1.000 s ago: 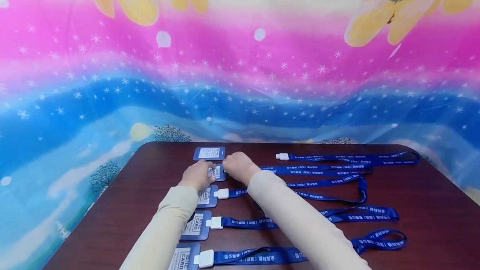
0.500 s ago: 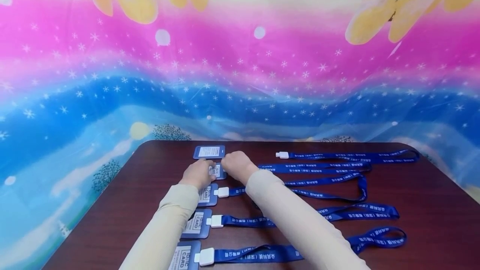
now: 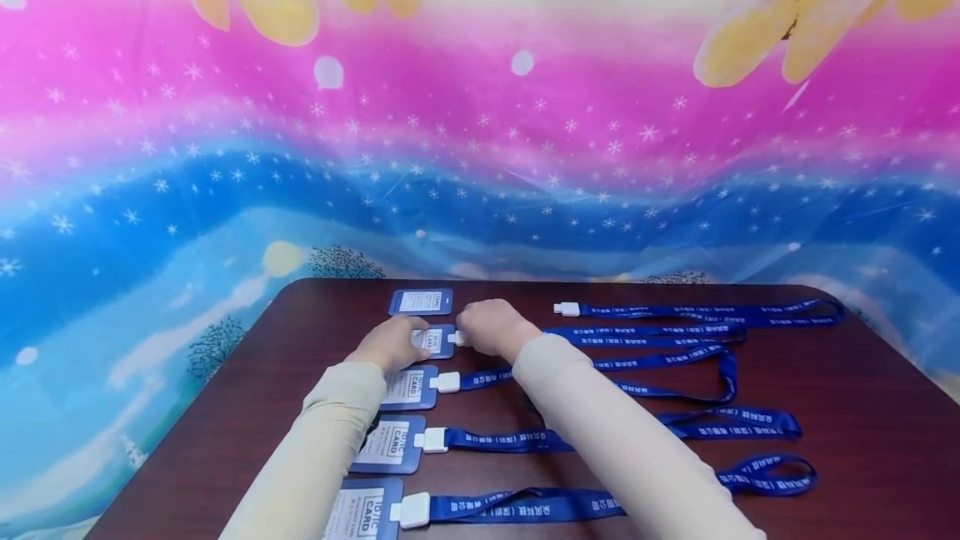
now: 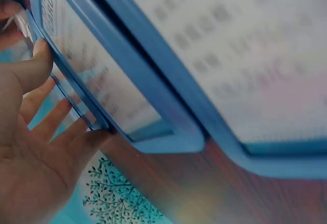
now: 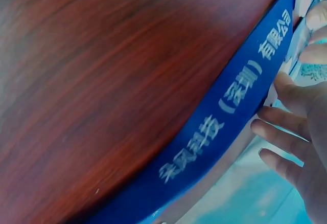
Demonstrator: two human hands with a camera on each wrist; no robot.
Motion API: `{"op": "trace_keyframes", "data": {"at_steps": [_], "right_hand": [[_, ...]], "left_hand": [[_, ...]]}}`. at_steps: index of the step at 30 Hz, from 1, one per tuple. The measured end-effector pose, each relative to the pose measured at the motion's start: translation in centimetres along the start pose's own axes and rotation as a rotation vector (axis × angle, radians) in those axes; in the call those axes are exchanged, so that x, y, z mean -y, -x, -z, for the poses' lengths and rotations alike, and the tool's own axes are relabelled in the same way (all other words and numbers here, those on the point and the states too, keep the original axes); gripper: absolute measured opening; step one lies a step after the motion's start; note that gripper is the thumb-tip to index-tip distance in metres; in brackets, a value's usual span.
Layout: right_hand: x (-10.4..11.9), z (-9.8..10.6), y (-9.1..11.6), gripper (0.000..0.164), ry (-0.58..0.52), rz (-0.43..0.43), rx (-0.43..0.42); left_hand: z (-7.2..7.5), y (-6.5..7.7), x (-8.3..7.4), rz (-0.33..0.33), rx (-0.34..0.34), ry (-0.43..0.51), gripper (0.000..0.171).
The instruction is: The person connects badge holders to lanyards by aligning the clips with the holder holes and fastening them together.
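My left hand [image 3: 386, 344] holds a blue-framed ID badge holder [image 3: 432, 341], second from the back of a column of badge holders. In the left wrist view, the thumb lies on that holder's near edge [image 4: 76, 88] with the fingers behind it. At the holder's right end sits a white lanyard clip [image 3: 456, 340], pinched by my right hand [image 3: 497, 330], which partly covers it. The clip's blue printed lanyard [image 3: 637, 332] runs off to the right. In the right wrist view, a neighbouring lanyard strap [image 5: 209, 127] crosses in front of the right fingers.
Nearer me lie several badge holders with clips and lanyards attached, including one [image 3: 390, 444] under my forearms' reach. At the back, a badge holder [image 3: 422, 302] lies apart from a white clip [image 3: 569, 309] on its lanyard. The dark wooden table [image 3: 225, 407] meets a printed backdrop [image 3: 480, 148].
My right hand has shifted slightly right, and the white clip now shows between it and the badge holder. My left hand has drawn slightly left, uncovering more of the holder.
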State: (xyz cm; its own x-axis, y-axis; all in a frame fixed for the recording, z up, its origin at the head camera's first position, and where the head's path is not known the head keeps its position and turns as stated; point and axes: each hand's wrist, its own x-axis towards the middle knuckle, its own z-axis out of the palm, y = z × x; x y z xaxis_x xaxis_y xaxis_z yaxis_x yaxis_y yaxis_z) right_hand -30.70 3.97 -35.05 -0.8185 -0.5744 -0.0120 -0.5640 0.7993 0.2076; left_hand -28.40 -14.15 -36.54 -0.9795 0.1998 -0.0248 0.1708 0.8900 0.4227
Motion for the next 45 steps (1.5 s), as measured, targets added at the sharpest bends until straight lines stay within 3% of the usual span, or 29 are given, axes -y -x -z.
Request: {"op": "trace_keyframes", "data": {"at_steps": [5,17,30,37,45], "right_hand": [[-1.4,0.7,1.1,0.014,-0.055,-0.007,-0.007],[-6.4,0.6,3.4,0.019,-0.147,-0.053,0.027],[-12.2,0.0,6.5,0.015,-0.163,-0.129,0.005],[-13.4,-0.8,7.0,0.015,-0.181,-0.185,0.026],[-13.2,-2.2,6.9,0.018,-0.123,-0.204,0.018]], "left_hand": [[0.2,0.1,0.6,-0.013,-0.018,-0.007,0.043],[1.0,0.8,2.2,-0.060,-0.094,-0.004,0.029],[1.7,1.4,3.2,-0.095,-0.118,-0.038,0.024],[1.9,1.4,3.5,-0.097,-0.123,-0.039,0.021],[2.0,1.2,3.9,-0.088,-0.133,-0.046,0.021]]}}
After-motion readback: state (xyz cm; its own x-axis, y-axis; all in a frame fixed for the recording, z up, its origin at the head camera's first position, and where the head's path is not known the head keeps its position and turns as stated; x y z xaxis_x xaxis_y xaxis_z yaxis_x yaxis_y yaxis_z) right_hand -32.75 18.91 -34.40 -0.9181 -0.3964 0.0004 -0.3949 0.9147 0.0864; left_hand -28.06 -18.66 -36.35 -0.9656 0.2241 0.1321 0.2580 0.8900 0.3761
